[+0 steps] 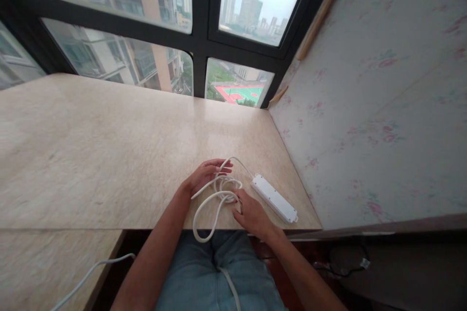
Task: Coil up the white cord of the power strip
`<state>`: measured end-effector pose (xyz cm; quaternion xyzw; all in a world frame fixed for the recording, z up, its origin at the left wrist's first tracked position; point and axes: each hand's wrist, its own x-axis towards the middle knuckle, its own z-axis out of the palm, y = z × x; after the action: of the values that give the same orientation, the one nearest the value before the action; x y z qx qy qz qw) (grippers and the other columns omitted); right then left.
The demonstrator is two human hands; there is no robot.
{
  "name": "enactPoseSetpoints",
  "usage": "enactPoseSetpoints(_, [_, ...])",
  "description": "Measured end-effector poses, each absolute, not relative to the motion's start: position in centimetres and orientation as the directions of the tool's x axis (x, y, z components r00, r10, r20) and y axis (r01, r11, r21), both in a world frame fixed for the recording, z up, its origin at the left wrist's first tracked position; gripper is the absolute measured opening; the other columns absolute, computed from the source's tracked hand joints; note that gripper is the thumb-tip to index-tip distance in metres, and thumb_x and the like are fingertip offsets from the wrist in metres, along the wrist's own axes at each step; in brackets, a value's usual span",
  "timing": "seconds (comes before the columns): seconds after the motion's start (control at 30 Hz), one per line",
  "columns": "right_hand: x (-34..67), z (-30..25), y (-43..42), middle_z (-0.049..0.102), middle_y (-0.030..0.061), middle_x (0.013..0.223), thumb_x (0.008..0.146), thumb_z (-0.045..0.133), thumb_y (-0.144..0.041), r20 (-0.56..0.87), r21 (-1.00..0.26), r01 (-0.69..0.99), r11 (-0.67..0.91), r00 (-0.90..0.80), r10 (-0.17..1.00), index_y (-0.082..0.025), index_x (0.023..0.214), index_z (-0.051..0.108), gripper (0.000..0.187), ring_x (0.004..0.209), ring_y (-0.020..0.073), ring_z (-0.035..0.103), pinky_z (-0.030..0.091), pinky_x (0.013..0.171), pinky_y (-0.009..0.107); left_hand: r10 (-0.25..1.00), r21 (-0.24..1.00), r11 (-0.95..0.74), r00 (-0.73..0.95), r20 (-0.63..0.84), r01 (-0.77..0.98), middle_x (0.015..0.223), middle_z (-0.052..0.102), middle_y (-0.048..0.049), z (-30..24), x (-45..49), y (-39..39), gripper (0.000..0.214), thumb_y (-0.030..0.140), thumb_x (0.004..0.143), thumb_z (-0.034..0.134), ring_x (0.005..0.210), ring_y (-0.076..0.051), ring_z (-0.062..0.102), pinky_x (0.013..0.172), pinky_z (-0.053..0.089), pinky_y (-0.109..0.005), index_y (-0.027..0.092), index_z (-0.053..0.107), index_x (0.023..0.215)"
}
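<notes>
A white power strip lies face down at an angle on the stone ledge, close to the wall. From its near-left end a white power cord runs out into a loose coil and loops, one of which hangs over the ledge's front edge. At the coil's right side, my right hand has its fingers closed around the cord. To the left of the coil, my left hand rests with fingers stretched out and apart, the cord passing across them. The cord's plug is not visible.
The pale stone ledge stretches to the left beneath dark-framed windows. A flowered wall bounds it on the right. Another pale cable crosses a lower surface at left. A black cord lies below right.
</notes>
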<state>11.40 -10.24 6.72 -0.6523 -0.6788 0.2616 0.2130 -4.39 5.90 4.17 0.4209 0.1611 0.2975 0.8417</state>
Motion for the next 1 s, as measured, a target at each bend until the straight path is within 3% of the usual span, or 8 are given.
enactPoseSetpoints(0.13, [11.5,5.6,-9.9,0.060,0.0023,0.083,0.080,0.054,-0.018,-0.072,-0.525,0.850,-0.034,-0.005,0.997,-0.021,0.089,0.051,0.010,0.076,0.0192,0.058,0.041,0.069,0.029,0.636,0.799,0.482,0.771,-0.037,-0.359,0.116,0.068,-0.0150,4.1,-4.4,6.0,0.035,0.013,0.069,0.067,0.101,-0.024,0.065,0.093,0.046,-0.038,0.012,0.073,0.104])
enactPoseSetpoints(0.3, [12.2,5.3,-10.5,0.061,0.0022,0.090,0.078,0.054,-0.015,-0.010,-0.605,0.796,0.038,-0.056,0.998,-0.021,0.095,0.054,0.018,0.082,0.0182,0.058,0.042,0.075,0.029,0.645,0.802,0.470,0.764,-0.027,-0.369,0.116,0.068,-0.0134,4.4,-4.4,5.9,0.035,0.013,0.069,0.067,0.098,-0.023,0.065,0.093,0.046,-0.039,0.013,0.072,0.104])
enactPoseSetpoints(0.4, [12.2,5.5,-10.6,0.062,0.0017,0.086,0.081,0.054,-0.015,-0.016,-0.632,0.775,0.004,-0.018,1.000,-0.021,0.099,0.058,0.020,0.076,0.0170,0.057,0.042,0.073,0.028,0.648,0.803,0.469,0.761,-0.029,-0.368,0.116,0.068,-0.0127,4.5,-4.4,5.8,0.034,0.013,0.069,0.068,0.097,-0.022,0.066,0.092,0.047,-0.038,0.014,0.072,0.103])
enactPoseSetpoints(0.57, [11.9,5.7,-10.6,0.062,0.0001,0.071,0.086,0.056,-0.025,-0.044,-0.624,0.778,-0.070,0.054,0.998,-0.021,0.099,0.067,0.017,0.065,0.0160,0.055,0.040,0.066,0.027,0.653,0.806,0.472,0.756,-0.047,-0.357,0.117,0.067,-0.0136,4.1,-4.3,6.0,0.033,0.014,0.069,0.069,0.096,-0.023,0.066,0.089,0.048,-0.037,0.014,0.071,0.101])
enactPoseSetpoints(1.0, [11.7,5.6,-10.8,0.069,0.0045,0.082,0.085,0.057,-0.020,-0.047,-0.551,0.828,-0.102,0.092,0.995,-0.020,0.093,0.069,0.015,0.075,0.0186,0.061,0.041,0.070,0.028,0.661,0.815,0.467,0.747,-0.064,-0.343,0.117,0.067,-0.0124,4.2,-4.4,6.1,0.034,0.017,0.068,0.072,0.097,-0.023,0.066,0.090,0.047,-0.037,0.014,0.071,0.102])
